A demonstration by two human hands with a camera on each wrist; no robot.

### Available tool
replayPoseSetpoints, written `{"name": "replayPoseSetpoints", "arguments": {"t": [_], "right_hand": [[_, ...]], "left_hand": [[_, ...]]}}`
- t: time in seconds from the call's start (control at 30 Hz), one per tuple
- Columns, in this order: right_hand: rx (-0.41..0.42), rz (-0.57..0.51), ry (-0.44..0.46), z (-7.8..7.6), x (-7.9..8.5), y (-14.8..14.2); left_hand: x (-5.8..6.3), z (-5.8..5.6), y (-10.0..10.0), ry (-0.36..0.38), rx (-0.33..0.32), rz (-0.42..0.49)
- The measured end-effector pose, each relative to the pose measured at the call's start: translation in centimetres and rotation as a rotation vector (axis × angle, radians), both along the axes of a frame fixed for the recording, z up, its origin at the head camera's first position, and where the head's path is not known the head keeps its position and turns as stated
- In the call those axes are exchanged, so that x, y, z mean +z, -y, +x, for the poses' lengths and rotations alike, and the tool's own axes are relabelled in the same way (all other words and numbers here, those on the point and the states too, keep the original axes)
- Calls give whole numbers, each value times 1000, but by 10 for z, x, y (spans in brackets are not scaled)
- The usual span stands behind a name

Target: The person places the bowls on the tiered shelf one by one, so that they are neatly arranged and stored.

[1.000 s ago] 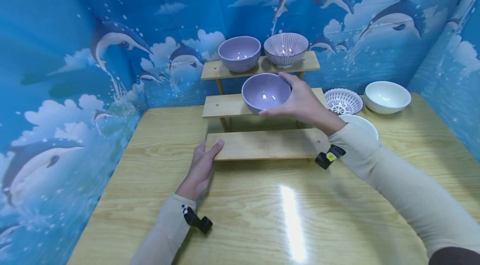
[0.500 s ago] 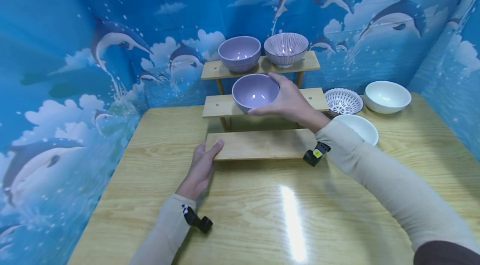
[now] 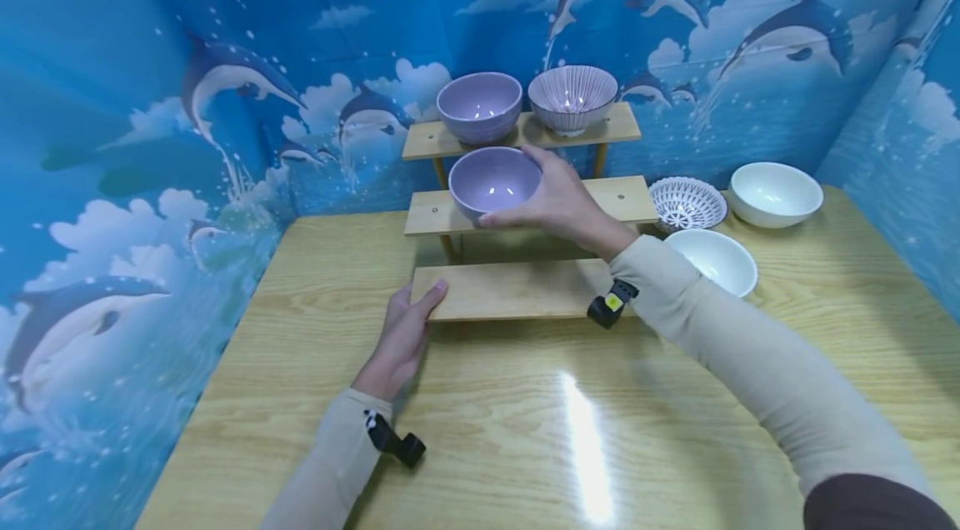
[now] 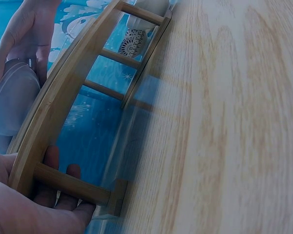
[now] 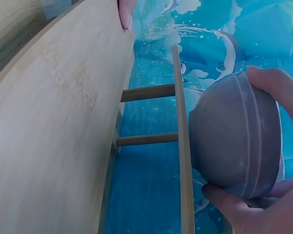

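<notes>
A three-step wooden stand [image 3: 517, 288] occupies the middle of the table. My right hand [image 3: 558, 201] grips a purple bowl [image 3: 495, 182] by its right side, thumb and fingers spread around it. In the right wrist view that bowl [image 5: 234, 139] has its base right at the middle board. My left hand [image 3: 401, 338] holds the left end of the lowest board, thumb on top; in the left wrist view its fingers [image 4: 71, 200] curl around a leg beneath. On the top board stand another purple bowl [image 3: 480, 107] and a striped bowl [image 3: 572, 99].
Right of the stand, a patterned openwork-look bowl [image 3: 687, 203] and two white bowls, one at the back [image 3: 775, 194] and one nearer [image 3: 716, 261], sit on the wooden table [image 3: 480, 430]. A dolphin-printed backdrop [image 3: 360, 38] rises behind and at both sides.
My right hand has carried the purple bowl leftward along the middle board, and it has come down slightly. My left hand has stayed on the stand's lowest board.
</notes>
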State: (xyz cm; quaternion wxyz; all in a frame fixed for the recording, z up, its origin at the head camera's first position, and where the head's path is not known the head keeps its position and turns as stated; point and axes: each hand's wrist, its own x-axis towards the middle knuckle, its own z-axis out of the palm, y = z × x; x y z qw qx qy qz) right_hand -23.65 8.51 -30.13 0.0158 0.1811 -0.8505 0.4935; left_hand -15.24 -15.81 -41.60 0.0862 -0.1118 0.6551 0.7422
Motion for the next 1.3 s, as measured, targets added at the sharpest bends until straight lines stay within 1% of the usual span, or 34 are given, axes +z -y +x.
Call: {"name": "replayPoseSetpoints", "arguments": {"t": [0.3,0.5,0.7,1.3], "right_hand": [[29,-56,-6,-5,-3,8],[30,-52,4,-6,-3,12],[18,-57,20,-7,-4,14],[21,-64,24,-5,-2,17]], "left_hand": [[2,2,0,-5,-5,4],[2,3,0,5,-11,-3],[3,4,0,-1,-18,-1],[1,3,0,10,-12,-9]]}}
